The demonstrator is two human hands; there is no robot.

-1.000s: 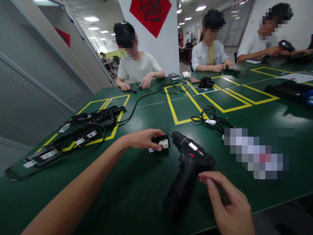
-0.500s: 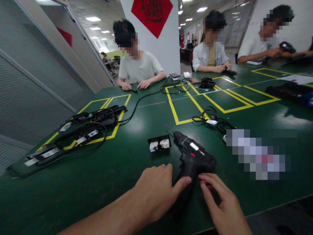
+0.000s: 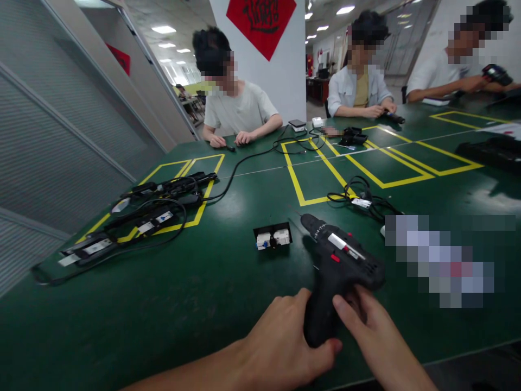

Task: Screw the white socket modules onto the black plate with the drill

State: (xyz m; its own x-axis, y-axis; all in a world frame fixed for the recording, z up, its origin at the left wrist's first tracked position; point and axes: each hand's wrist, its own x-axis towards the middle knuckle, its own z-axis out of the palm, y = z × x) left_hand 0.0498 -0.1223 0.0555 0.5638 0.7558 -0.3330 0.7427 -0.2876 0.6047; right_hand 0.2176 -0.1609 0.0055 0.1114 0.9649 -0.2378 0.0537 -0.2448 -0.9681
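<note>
1. Since the earlier frame, your drill [image 3: 345,258] has shifted rightward, its handle end raised. Your left hand [image 3: 285,336], previously lying over the handle, is now curled firmly around its lower end. Your right hand [image 3: 370,320] has come in under the body's rear, half-curled, thumb against the handle; its fingertips are hidden, so whether it grips can't be told.
2. The green table [image 3: 134,309] spreads around you. Its near edge runs just below your right hand; the widest bare room lies left of the drill.
3. A long heap of black gear [image 3: 163,187] and cable fills the taped area at far left, well apart from your hands.
4. A pixelated pale object [image 3: 443,260] stands in the way of rightward movement, near the drill's rear.
5. Ahead of the drill is a coiled cable [image 3: 361,203].
6. Just left of the drill's blurred tip is a small black holder [image 3: 273,237] with white pieces.
</note>
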